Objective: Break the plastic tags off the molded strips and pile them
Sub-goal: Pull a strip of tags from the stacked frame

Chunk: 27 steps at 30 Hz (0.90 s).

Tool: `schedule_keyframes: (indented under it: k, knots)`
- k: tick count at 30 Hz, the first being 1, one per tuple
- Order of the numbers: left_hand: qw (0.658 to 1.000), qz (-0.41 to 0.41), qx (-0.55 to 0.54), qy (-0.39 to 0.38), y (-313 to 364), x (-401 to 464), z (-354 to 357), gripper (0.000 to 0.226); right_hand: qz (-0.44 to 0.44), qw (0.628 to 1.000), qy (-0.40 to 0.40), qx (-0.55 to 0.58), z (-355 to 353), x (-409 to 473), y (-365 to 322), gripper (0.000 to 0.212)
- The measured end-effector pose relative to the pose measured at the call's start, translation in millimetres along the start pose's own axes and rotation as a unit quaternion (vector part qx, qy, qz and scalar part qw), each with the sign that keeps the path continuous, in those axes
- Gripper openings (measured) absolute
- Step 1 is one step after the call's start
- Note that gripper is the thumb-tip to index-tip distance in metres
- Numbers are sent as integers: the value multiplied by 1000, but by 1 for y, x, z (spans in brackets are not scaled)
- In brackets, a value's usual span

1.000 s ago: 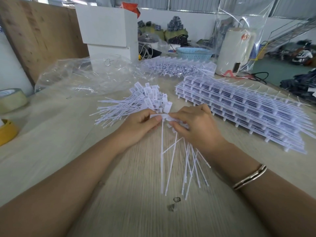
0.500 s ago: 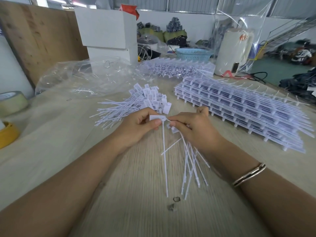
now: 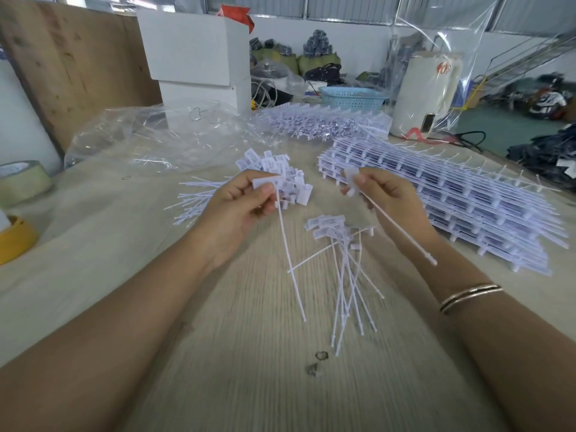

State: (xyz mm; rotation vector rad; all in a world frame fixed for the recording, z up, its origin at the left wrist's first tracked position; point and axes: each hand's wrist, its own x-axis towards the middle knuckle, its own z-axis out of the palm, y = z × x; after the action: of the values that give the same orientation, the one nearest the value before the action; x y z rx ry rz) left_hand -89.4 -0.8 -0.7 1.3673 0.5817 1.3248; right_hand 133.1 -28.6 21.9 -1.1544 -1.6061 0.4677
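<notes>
Above the middle of the table (image 3: 131,307), the left hand (image 3: 237,210) pinches one tag (image 3: 265,183) and the right hand (image 3: 386,194) pinches another (image 3: 351,179), held apart, tails hanging. Loose tags (image 3: 343,260) lie below between them; the pile (image 3: 280,169) sits behind, the strips (image 3: 467,207) toward the right edge.

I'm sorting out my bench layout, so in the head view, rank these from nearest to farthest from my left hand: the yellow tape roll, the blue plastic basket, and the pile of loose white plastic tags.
From the left hand:
1. Pile of loose white plastic tags, just behind the hand.
2. Yellow tape roll, at the table's far left edge.
3. Blue plastic basket, back right, past the table.
</notes>
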Motion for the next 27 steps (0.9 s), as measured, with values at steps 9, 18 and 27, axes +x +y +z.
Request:
schedule_keyframes:
  k: [9, 18, 27]
  knots:
    - [974, -123, 190, 4, -24, 7, 28, 53, -48, 957, -52, -281, 11, -1, 22, 23]
    - [807, -48, 585, -62, -19, -12, 40, 51, 225, 907, -187, -302, -41, -3, -9, 55]
    - [814, -77, 572, -64, -14, -17, 53, 45, 208, 906, -318, -188, 1, -17, -25, 26]
